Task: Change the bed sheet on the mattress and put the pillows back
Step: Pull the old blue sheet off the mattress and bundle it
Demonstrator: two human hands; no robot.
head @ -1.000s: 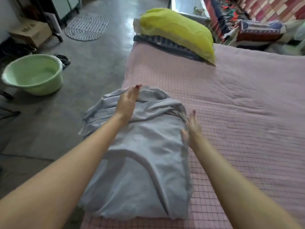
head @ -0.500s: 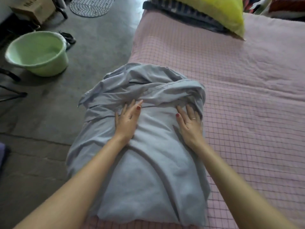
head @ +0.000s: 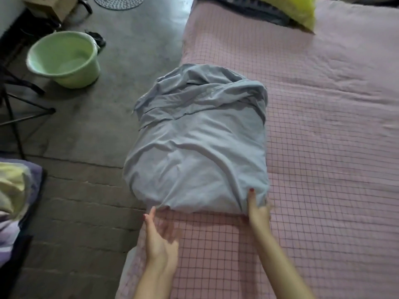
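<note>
The pink checked mattress (head: 323,147) fills the right side, cut off by the frame. On its left edge lies the grey folded sheet (head: 198,147). Beyond the sheet, a yellow pillow (head: 302,9) is half out of view. Left of the sheet, on the floor, stands a green basin (head: 62,59). The right hand (head: 258,209) pinches the sheet's near corner, its fingers hidden beneath. The left hand (head: 160,238), blurred, is spread empty at the near edge.

Bundle on mattress, basin on floor to the left.
Folded sheet (head: 200,147) lies on mattress (head: 323,158) near its left edge; pillows (head: 287,9) stacked far behind it; basin (head: 64,59) far left; mat (head: 118,2) beyond.
</note>
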